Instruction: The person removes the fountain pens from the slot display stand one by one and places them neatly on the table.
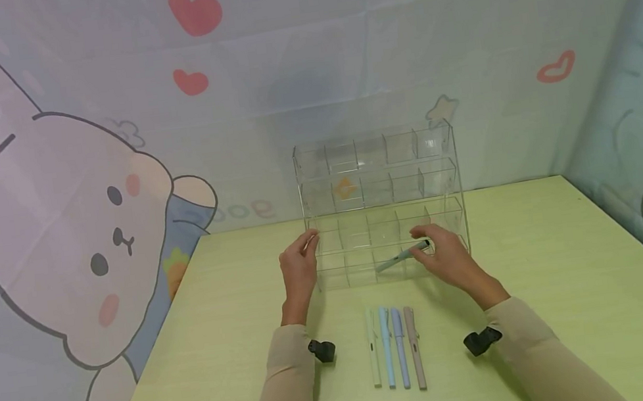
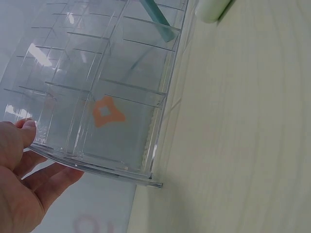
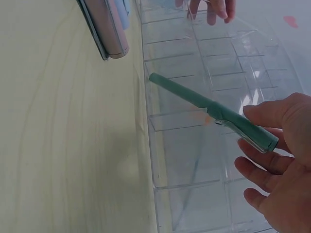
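A clear plastic rack (image 1: 381,209) with several tiers of small compartments stands on the table. My left hand (image 1: 300,266) pinches its left side panel; the left wrist view has the thumb (image 2: 28,132) on one side of the edge and fingers behind. In my right hand (image 1: 448,256) a green pen (image 3: 187,93) is held near its clip end between thumb and fingers. It slants across the front of the lowest tier, with its other end pointing down and left. Several pens lie side by side before the rack: pale green (image 1: 373,348), light blue (image 1: 388,348), lavender (image 1: 400,349) and pinkish brown (image 1: 414,348).
The yellowish table (image 1: 551,280) extends to both sides of the rack. Behind it hangs a backdrop (image 1: 298,97) printed with a rabbit and hearts. A small black camera (image 1: 323,351) sits on the left wrist, another black camera (image 1: 483,341) on the right.
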A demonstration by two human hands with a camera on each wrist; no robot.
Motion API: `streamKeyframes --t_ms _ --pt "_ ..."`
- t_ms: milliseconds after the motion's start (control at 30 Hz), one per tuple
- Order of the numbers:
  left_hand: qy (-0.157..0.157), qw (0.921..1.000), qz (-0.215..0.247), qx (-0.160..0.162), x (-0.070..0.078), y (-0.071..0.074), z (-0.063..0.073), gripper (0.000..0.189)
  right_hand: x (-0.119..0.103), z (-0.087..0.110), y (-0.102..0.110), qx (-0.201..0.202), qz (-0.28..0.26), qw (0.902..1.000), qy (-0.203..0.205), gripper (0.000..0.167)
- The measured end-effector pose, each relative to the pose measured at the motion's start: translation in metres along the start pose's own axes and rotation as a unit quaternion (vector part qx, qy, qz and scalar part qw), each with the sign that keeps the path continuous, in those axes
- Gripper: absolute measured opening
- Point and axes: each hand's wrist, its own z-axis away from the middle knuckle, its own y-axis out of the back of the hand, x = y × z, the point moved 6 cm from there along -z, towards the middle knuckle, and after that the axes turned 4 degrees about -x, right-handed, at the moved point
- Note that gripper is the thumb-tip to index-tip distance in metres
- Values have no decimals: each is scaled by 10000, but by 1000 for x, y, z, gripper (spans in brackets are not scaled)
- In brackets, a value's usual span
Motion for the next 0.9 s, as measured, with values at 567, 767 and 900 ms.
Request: streamKeyframes --t_ms 567,767,900 --pt "160 9998 -48 -82 -1 0 0 20 4 0 -10 -284 -41 9995 -90 42" --pt "126 9999 -58 -71 -1 0 0 20 3 0 -11 -249 -17 9997 -20 42" --pt "180 9998 -69 -80 -2 0 0 20 2 0 -11 -273 -6 9996 -43 42"
